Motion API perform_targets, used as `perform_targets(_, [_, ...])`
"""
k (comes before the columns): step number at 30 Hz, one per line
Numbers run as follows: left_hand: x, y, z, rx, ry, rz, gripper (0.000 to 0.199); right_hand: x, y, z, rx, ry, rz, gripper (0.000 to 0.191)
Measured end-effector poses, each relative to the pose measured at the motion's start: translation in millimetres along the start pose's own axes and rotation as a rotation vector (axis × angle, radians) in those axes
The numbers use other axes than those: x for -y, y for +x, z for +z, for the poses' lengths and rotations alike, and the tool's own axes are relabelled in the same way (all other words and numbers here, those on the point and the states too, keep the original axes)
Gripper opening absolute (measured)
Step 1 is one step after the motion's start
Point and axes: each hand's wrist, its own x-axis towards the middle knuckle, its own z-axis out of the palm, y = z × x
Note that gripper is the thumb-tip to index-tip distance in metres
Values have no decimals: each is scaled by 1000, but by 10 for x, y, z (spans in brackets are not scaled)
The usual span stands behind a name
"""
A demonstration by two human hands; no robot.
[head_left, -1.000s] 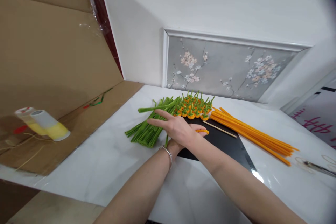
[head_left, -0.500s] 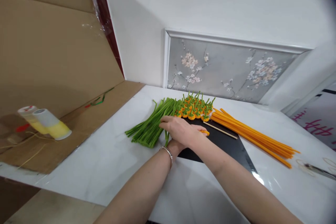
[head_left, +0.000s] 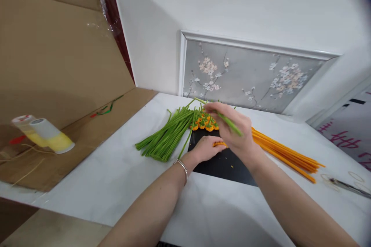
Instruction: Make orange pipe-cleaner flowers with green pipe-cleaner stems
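Note:
My left hand (head_left: pixel 206 148), with a silver bracelet at the wrist, is closed on a small orange fuzzy piece (head_left: pixel 220 144) over the black mat (head_left: pixel 228 168). Raised to the right of it, my right hand (head_left: pixel 233 125) grips a green fuzzy stem (head_left: pixel 229 123); its fingers are bent round the stem. A thick bundle of green stems (head_left: pixel 166 135) lies left of the hands. Behind them stand several small orange flowers with green tops (head_left: pixel 207 122), partly covered by my right hand. Orange stems (head_left: pixel 285 154) lie in a bundle to the right.
Two spools of pale yellow thread (head_left: pixel 53 135) rest on cardboard (head_left: pixel 84 131) at the left. A metal tool (head_left: pixel 349 188) lies on the white table (head_left: pixel 116 197) at the far right. A wall with a floral panel (head_left: pixel 249 77) rises behind.
My right hand has lifted away from my left hand to the right, now with a green stem in it. The orange piece in my left hand shows more. The view has shifted slightly.

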Motion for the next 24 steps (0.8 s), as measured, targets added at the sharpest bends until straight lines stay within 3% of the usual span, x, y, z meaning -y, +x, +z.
perform_targets(7, [14,-5,-16,20,77,31,27,-18,-201,-549,-411,14,151,21])
perform_targets(12, [27,7,-39,-35,10,19,29,-27,-392,-898,-514,-251,121,25])
perform_targets(17, [17,24,-73,-65,-41,57,22,-95,-631,-1185,-336,-703,-43,33])
perform_targets(20, [2,31,-97,-75,-9,92,22,-204,-803,-1138,-107,-686,13,33])
perform_targets(24, [-16,52,-120,-41,-24,109,30,-374,-1029,-949,48,-689,134,25])
